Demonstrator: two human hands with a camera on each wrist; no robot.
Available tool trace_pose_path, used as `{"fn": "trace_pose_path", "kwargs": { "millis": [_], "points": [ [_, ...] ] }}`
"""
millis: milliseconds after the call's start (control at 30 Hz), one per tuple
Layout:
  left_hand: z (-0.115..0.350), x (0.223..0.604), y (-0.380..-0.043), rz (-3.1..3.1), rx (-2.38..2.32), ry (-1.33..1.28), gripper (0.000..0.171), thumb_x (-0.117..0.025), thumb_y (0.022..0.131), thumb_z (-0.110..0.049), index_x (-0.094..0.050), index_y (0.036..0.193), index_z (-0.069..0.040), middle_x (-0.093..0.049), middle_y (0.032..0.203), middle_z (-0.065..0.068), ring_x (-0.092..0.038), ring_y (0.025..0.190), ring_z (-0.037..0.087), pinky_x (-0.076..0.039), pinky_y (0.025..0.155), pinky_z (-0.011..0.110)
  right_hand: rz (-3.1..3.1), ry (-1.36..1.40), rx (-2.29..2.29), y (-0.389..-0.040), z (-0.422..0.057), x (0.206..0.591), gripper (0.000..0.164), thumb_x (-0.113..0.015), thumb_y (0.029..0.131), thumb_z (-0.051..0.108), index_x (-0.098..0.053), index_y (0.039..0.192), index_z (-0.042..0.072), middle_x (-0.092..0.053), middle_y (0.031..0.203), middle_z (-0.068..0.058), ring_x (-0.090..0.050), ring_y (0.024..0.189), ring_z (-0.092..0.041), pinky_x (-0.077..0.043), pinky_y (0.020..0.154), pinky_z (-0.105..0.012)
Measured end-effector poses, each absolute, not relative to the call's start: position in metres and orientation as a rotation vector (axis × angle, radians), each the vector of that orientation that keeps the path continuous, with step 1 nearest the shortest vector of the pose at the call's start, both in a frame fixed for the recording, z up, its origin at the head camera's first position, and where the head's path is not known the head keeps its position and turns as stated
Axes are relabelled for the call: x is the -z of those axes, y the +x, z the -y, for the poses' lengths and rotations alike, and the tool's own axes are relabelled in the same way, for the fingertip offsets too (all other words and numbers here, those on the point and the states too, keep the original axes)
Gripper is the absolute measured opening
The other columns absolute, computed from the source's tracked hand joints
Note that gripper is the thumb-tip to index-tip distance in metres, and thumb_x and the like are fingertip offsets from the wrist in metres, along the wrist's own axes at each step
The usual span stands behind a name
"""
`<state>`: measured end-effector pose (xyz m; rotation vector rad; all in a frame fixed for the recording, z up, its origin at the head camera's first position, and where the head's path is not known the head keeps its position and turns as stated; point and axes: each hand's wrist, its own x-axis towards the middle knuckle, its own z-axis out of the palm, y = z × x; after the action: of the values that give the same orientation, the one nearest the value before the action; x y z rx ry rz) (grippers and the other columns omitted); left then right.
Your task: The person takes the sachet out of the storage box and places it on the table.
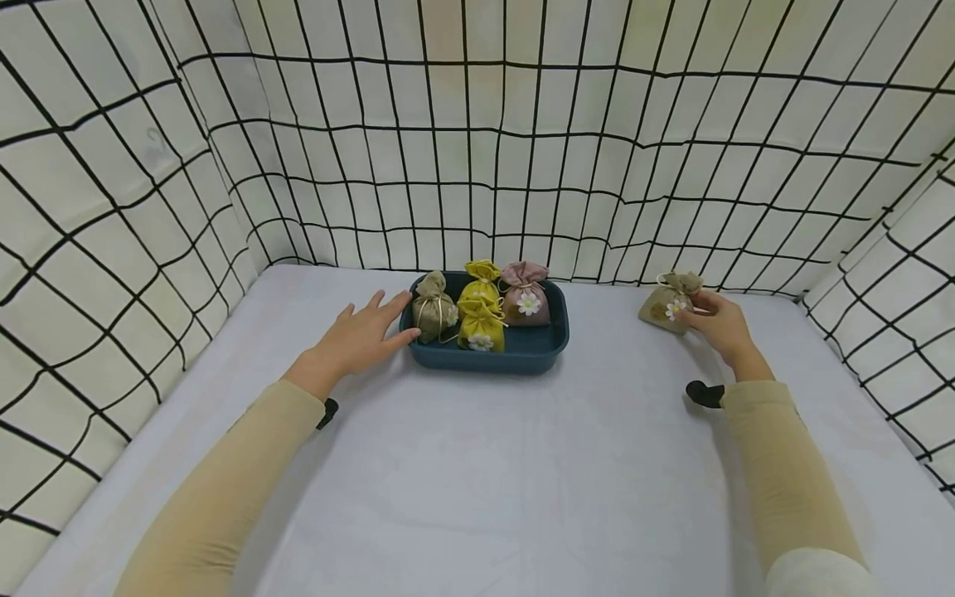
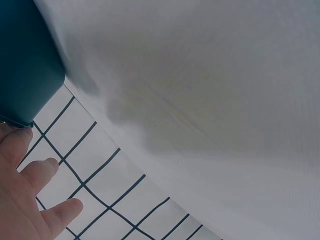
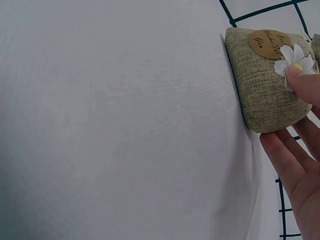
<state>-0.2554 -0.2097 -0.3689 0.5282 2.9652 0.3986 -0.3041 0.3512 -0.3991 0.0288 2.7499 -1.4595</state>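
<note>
My right hand grips a tan burlap drawstring pouch with a white flower, near the back right of the table. In the right wrist view the thumb presses by the flower of that pouch, which bears a round brown label. At the left end of a dark blue tray, my left hand touches the rim with its fingers spread. Inside the tray stand a greenish-tan pouch, two yellow pouches and a pink pouch. The left wrist view shows the tray's side above the fingers.
A white cloth covers the table. Black-lined grid netting over white sheeting stands behind it and on both sides. A dark strap end sticks out by the right sleeve.
</note>
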Motion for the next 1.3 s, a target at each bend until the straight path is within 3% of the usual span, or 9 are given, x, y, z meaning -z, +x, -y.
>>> {"fn": "trace_pose_path", "kwargs": {
  "millis": [100,200,300,467,600,700,767,1100,1300],
  "points": [
    [0.209,0.369,-0.256,-2.967,-0.394,0.525,0.079,-0.042,0.107,-0.058,-0.017,0.166,-0.012,-0.021,0.168,0.014,-0.01,0.155,0.041,-0.008,0.118,0.071,-2.747,0.031,1.45,-0.304,-0.353,0.399,0.075,-0.062,0.105,0.028,-0.024,0.158,-0.009,-0.031,0.159,-0.031,-0.037,0.143,-0.047,-0.048,0.107,-0.034],
    [0.209,0.37,-0.256,-2.964,-0.399,0.519,0.079,-0.043,0.107,-0.057,-0.017,0.166,-0.012,-0.022,0.168,0.014,-0.01,0.155,0.041,-0.008,0.118,0.071,-2.743,0.03,1.442,-0.303,-0.354,0.401,0.075,-0.062,0.105,0.027,-0.024,0.158,-0.009,-0.032,0.159,-0.032,-0.039,0.141,-0.046,-0.05,0.089,-0.014],
    [0.208,0.371,-0.255,-2.959,-0.407,0.52,0.079,-0.044,0.107,-0.057,-0.018,0.166,-0.011,-0.022,0.168,0.015,-0.01,0.154,0.042,-0.007,0.117,0.071,-2.729,0.027,1.449,-0.302,-0.355,0.401,0.075,-0.063,0.105,0.027,-0.024,0.158,-0.009,-0.033,0.158,-0.032,-0.04,0.14,-0.047,-0.049,0.082,-0.008],
    [0.21,0.372,-0.255,-2.963,-0.389,0.516,0.079,-0.044,0.107,-0.057,-0.018,0.166,-0.012,-0.022,0.168,0.015,-0.01,0.155,0.041,-0.007,0.118,0.071,-2.725,0.018,1.449,-0.298,-0.358,0.4,0.074,-0.064,0.104,0.028,-0.027,0.158,-0.007,-0.036,0.157,-0.032,-0.043,0.139,-0.044,-0.052,0.09,-0.015],
    [0.211,0.372,-0.255,-2.972,-0.383,0.52,0.079,-0.045,0.107,-0.056,-0.018,0.166,-0.012,-0.022,0.168,0.015,-0.011,0.155,0.041,-0.008,0.117,0.071,-2.754,-0.014,1.44,-0.295,-0.362,0.398,0.07,-0.063,0.104,0.026,-0.031,0.157,-0.006,-0.042,0.153,-0.032,-0.057,0.117,-0.016,-0.052,0.087,-0.013],
    [0.211,0.372,-0.255,-2.971,-0.393,0.525,0.079,-0.045,0.107,-0.056,-0.018,0.166,-0.012,-0.022,0.168,0.015,-0.011,0.154,0.042,-0.008,0.117,0.071,-2.771,-0.044,1.467,-0.293,-0.366,0.396,0.067,-0.062,0.105,0.023,-0.033,0.156,-0.008,-0.044,0.15,-0.033,-0.051,0.101,0.005,-0.052,0.085,-0.012],
    [0.211,0.372,-0.255,-2.967,-0.404,0.526,0.079,-0.045,0.106,-0.057,-0.018,0.166,-0.013,-0.022,0.168,0.015,-0.01,0.154,0.041,-0.007,0.117,0.072,-2.772,-0.058,1.495,-0.292,-0.367,0.395,0.065,-0.061,0.105,0.022,-0.034,0.155,-0.008,-0.044,0.149,-0.034,-0.049,0.1,0.008,-0.052,0.087,-0.013],
    [0.211,0.372,-0.253,-2.966,-0.412,0.532,0.078,-0.045,0.107,-0.055,-0.016,0.166,-0.013,-0.02,0.169,0.013,-0.009,0.155,0.041,-0.007,0.117,0.072,-2.882,-0.094,1.408,-0.28,-0.364,0.38,0.057,-0.058,0.107,0.027,-0.042,0.153,-0.003,-0.05,0.147,-0.027,-0.051,0.108,0.005,-0.046,0.087,-0.01],
    [0.21,0.372,-0.254,-2.966,-0.419,0.54,0.078,-0.045,0.107,-0.054,-0.015,0.166,-0.013,-0.019,0.169,0.013,-0.009,0.155,0.041,-0.007,0.117,0.072,-2.907,-0.098,1.367,-0.278,-0.357,0.371,0.058,-0.057,0.107,0.034,-0.045,0.153,0.001,-0.05,0.149,-0.023,-0.051,0.131,-0.03,-0.046,0.107,-0.045]
  ]
}}
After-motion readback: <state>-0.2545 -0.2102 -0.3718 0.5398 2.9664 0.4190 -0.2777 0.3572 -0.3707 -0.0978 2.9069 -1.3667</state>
